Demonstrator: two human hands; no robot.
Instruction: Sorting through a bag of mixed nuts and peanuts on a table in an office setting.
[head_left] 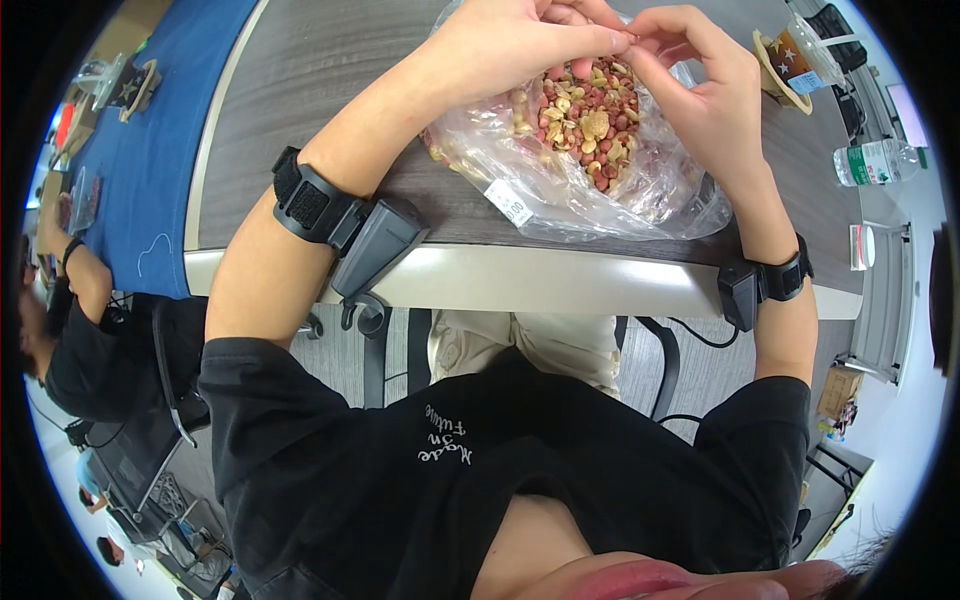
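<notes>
Head view: the fingers of the left hand (530, 40) and right hand (710, 100) meet at their tips, bent inward in a pinch; how tightly they close, and whether a nut is between them, I cannot tell. Just below lie the nuts (600, 125), reddish and pale mixed, in an open clear plastic bag (570, 210) with a white label (508, 202). The bag rests on the gray surface (300, 90), near its front edge. Farther right stand a brown cup (792, 62) and a bottle (862, 163); leftward spreads blue cloth (190, 130).
</notes>
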